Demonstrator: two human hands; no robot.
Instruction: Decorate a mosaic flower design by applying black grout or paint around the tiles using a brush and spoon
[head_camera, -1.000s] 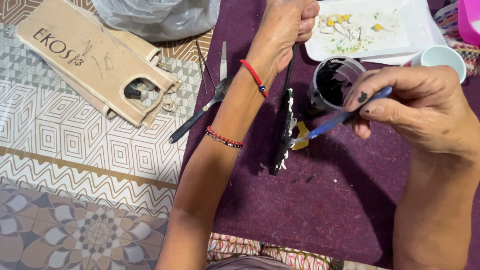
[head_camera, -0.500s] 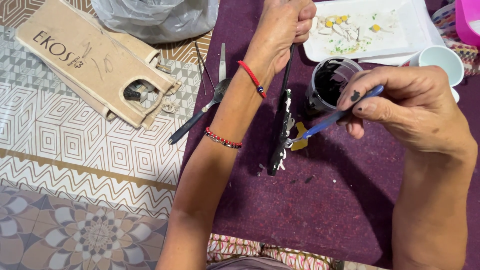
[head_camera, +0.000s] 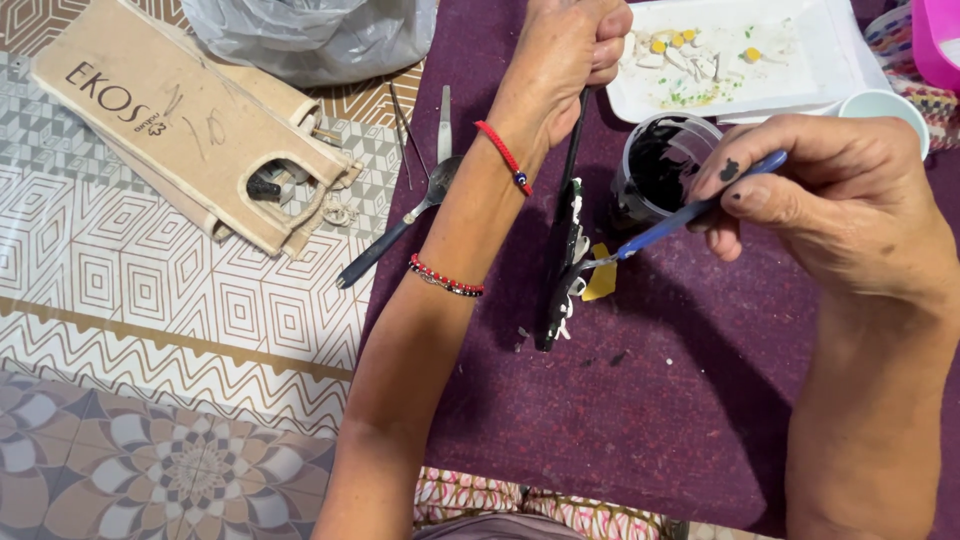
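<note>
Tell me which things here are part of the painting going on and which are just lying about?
In use:
- left hand, gripping the black piece on a stick
- right hand, holding the blue brush
- cup of black paint
- purple cloth

Lying about:
- spoon
- cardboard sleeve
- plastic bag
- white tray
- white cup

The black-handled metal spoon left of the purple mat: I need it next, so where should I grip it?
Take the black-handled metal spoon by its dark handle end, coming from the lower left. That end points away from the left hand's forearm, which lies close to the bowl.
</note>
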